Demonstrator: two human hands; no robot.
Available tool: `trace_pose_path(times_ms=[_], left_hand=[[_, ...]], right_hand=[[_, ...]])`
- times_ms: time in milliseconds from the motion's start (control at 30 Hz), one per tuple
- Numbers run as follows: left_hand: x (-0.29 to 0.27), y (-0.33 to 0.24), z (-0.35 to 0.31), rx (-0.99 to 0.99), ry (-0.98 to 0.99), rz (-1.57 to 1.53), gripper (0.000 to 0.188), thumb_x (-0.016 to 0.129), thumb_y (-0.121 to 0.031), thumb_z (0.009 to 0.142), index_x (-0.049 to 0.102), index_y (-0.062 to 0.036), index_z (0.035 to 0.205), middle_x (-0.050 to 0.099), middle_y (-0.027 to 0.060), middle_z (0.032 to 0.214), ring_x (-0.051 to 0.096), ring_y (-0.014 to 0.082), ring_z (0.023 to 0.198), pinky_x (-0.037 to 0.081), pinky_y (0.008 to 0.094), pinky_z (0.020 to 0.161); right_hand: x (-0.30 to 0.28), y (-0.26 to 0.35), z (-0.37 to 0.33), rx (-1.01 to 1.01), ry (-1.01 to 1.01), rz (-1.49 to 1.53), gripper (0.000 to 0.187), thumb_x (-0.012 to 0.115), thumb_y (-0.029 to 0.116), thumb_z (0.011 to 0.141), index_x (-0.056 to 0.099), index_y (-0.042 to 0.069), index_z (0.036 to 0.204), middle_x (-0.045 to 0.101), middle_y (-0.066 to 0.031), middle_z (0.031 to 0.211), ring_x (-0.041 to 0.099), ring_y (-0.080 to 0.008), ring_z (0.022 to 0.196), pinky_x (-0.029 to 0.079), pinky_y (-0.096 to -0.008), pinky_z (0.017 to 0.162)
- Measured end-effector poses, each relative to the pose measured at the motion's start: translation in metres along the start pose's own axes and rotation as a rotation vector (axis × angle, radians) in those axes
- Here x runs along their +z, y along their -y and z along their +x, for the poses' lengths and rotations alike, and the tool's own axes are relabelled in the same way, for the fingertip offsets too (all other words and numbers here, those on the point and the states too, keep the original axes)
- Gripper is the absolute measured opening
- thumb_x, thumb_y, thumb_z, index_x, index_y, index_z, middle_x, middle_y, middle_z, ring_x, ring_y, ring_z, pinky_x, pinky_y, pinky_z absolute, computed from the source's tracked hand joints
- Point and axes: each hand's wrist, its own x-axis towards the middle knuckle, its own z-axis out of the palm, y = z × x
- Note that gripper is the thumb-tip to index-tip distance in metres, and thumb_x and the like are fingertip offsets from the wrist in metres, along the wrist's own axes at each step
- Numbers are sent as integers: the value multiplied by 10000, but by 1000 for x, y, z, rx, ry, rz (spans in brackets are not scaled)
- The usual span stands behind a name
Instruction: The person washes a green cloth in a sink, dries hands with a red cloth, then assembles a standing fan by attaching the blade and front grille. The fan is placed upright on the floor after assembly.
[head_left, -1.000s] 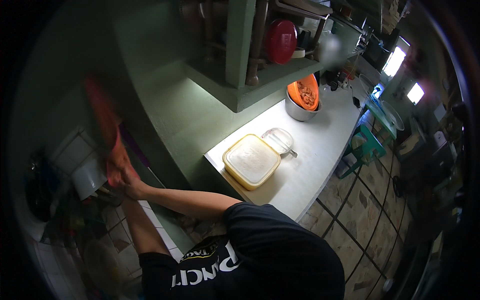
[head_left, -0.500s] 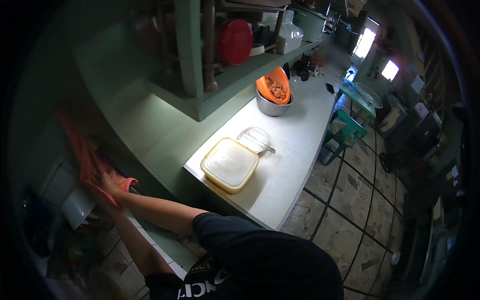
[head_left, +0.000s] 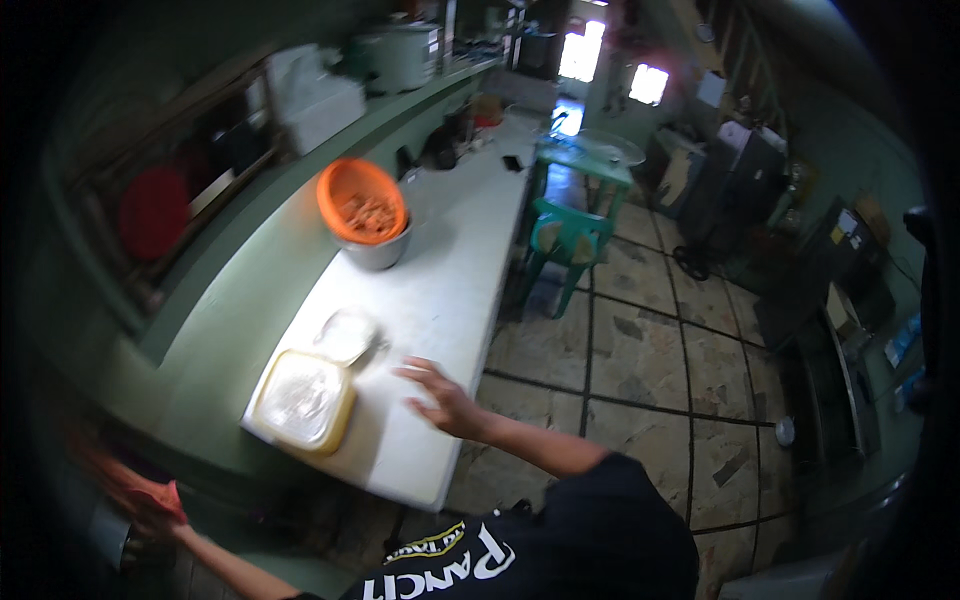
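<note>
My right hand (head_left: 445, 400) reaches over the white counter (head_left: 440, 260), fingers spread and holding nothing. It is nearest to a square, yellow-rimmed lidded container (head_left: 303, 400) and a clear round lid-like item (head_left: 346, 337) behind it. At the lower left, my left hand (head_left: 155, 512) is against an orange-red cloth (head_left: 158, 494); blur and the cloth hide its fingers. Farther up the counter, an orange colander (head_left: 340, 185) tilts in a metal bowl (head_left: 378, 252). Pieces of orange-brown food (head_left: 368, 217) lie inside the colander.
A green shelf (head_left: 240, 215) with pots and a red round item (head_left: 153, 213) runs along the left wall. Dark items (head_left: 440, 148) and a phone (head_left: 512, 162) sit farther along the counter. A green chair (head_left: 568, 240) and table (head_left: 590, 160) stand right of it on the tiled floor.
My right hand has left the cloth and moved right, over the counter, its fingers opening out. My left hand stays at the cloth. The view has swung to the right.
</note>
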Motion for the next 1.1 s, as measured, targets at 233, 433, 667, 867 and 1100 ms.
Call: trace_pose_path(times_ms=[233, 433, 667, 867, 1100], left_hand=[[159, -46, -262, 218, -260, 982, 418, 616, -60, 792, 555, 23, 1197, 610, 149, 1171, 581, 293, 997, 457, 381, 909], [404, -51, -345, 163, 135, 252, 791, 520, -623, 842, 436, -9, 1334, 457, 118, 1363, 442, 274, 1230, 343, 403, 1021], [683, -96, -509, -127, 423, -55, 373, 519, -10, 901, 508, -52, 1271, 543, 91, 1245, 505, 210, 1146, 384, 337, 964], [900, -136, -629, -280, 701, -304, 276, 510, -31, 898, 561, -37, 1169, 592, 69, 1142, 528, 175, 1088, 388, 318, 894], [1107, -199, -745, -196, 1177, -348, 157, 538, -69, 888, 650, -75, 998, 642, 66, 1026, 559, 215, 1000, 406, 354, 873]], right_hand=[[-285, -82, -317, 1174, -103, -375, 304, 582, 255, 881, 640, 46, 1094, 665, -138, 1002, 642, -254, 928, 501, -347, 805], [-334, -98, -373, 1130, -92, -288, 380, 560, 363, 886, 620, 76, 1128, 649, -155, 1013, 626, -308, 951, 488, -403, 820], [-383, -188, -316, 907, 177, -374, 452, 608, 368, 872, 556, 103, 1235, 598, -184, 1100, 582, -362, 997, 475, -416, 857], [-519, -290, -335, 1242, 67, -410, 485, 615, 405, 857, 565, 108, 1237, 593, -202, 1150, 564, -372, 1069, 463, -434, 898], [-566, -392, -435, 1664, -188, -128, 515, 636, 383, 842, 584, 38, 1220, 658, -208, 1063, 637, -321, 977, 496, -398, 844]])
